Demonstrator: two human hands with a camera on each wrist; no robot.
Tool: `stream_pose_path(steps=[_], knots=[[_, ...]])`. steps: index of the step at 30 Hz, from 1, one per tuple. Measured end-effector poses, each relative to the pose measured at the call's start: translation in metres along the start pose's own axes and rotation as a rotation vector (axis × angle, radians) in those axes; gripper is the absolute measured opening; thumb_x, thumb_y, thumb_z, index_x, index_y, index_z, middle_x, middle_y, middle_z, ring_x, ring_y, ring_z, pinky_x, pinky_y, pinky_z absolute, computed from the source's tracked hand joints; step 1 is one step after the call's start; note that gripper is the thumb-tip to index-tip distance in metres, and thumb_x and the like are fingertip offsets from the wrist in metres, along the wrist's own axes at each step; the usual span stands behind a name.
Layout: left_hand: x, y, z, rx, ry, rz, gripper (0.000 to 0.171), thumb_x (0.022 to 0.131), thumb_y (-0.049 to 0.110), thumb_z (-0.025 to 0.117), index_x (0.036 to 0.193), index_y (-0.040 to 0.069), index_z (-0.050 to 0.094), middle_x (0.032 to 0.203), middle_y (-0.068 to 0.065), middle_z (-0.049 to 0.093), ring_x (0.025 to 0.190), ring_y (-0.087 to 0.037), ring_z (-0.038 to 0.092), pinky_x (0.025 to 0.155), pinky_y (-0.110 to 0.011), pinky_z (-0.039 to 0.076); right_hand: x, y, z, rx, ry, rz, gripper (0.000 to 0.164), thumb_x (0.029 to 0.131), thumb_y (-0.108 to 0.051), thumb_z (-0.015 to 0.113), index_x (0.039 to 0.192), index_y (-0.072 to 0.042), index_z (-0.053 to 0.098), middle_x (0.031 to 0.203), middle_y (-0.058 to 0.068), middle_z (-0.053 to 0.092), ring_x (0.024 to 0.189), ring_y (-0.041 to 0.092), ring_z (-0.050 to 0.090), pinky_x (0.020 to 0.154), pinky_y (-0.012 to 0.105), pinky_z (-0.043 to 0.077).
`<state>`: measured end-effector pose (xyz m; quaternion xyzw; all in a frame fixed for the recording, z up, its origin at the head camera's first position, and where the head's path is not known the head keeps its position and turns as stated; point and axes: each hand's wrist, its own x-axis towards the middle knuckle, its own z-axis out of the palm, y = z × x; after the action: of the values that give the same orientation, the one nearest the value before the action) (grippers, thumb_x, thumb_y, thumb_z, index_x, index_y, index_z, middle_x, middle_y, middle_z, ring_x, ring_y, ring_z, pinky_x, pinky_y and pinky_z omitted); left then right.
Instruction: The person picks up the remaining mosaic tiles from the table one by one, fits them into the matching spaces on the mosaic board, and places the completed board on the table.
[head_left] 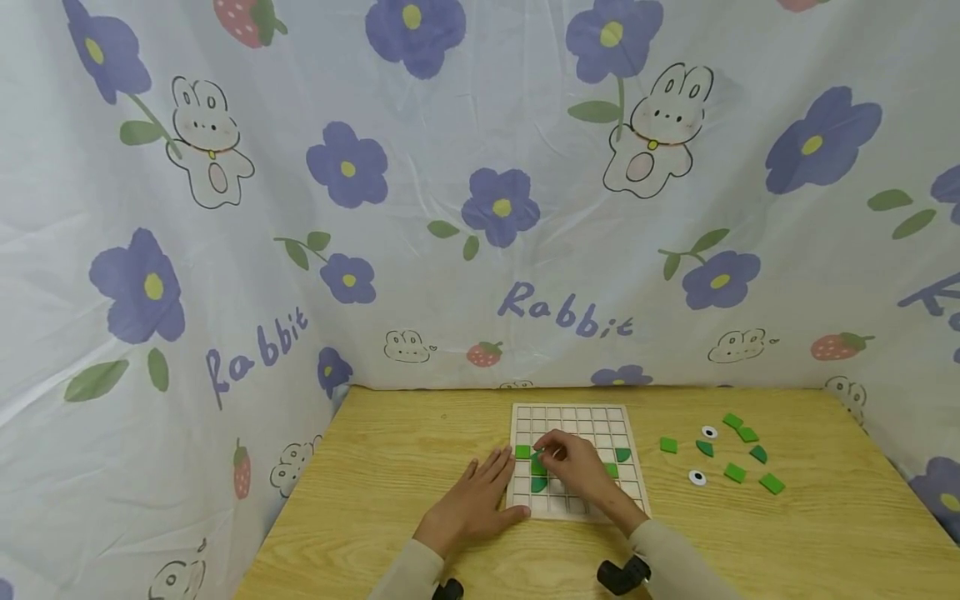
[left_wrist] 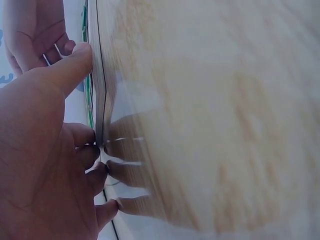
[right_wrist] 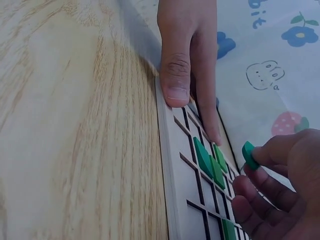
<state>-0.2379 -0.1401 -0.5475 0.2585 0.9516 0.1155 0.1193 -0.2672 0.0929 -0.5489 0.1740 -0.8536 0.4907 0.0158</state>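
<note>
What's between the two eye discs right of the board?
A dark green curved-edge piece lies between the far eye disc and the near eye disc; the head view shows it.

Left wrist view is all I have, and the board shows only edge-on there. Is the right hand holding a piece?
Observer: Yes. In the right wrist view, the right hand pinches a dark green piece at its fingertips.
Operator: Any loose pieces off the board?
Observer: Yes. In the head view, loose green pieces and two white pieces with black dots lie on the table, right of the board.
Operator: What sits on the board nearest the left hand's fingertips?
Observer: A light green square, in the leftmost column, right by the left hand.
</note>
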Motion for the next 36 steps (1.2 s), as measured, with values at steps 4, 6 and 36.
stream_pose_path(steps=[4, 6, 36], knots=[[-0.001, 0.0, 0.0, -0.009, -0.002, 0.003, 0.091, 0.106, 0.067, 0.048, 0.172, 0.011, 0.021, 0.181, -0.006, 0.013, 0.168, -0.027, 0.015, 0.134, -0.058, 0.021, 0.002, 0.0, 0.005, 0.008, 0.003, 0.038, 0.01, 0.101, -0.009, 0.072, 0.11, -0.005, 0.075, 0.093, 0.001, 0.074, 0.081, 0.01, 0.066, 0.068, 0.024, 0.055], [-0.001, 0.0, 0.0, -0.01, -0.002, 0.005, 0.091, 0.106, 0.067, 0.048, 0.172, 0.01, 0.021, 0.181, -0.006, 0.013, 0.168, -0.027, 0.015, 0.133, -0.058, 0.021, 0.004, 0.0, 0.008, 0.006, 0.008, 0.06, 0.01, 0.1, -0.008, 0.073, 0.108, -0.004, 0.074, 0.092, 0.001, 0.075, 0.08, 0.009, 0.066, 0.068, 0.024, 0.055], [0.0, -0.001, -0.002, -0.012, -0.006, 0.01, 0.092, 0.106, 0.067, 0.049, 0.172, 0.009, 0.021, 0.181, -0.007, 0.013, 0.168, -0.027, 0.016, 0.133, -0.059, 0.02, 0.016, -0.01, 0.028, -0.196, 0.055, 0.171, 0.006, 0.095, -0.016, 0.08, 0.093, -0.011, 0.079, 0.081, -0.002, 0.074, 0.068, 0.008, 0.062, 0.061, 0.029, 0.052]])
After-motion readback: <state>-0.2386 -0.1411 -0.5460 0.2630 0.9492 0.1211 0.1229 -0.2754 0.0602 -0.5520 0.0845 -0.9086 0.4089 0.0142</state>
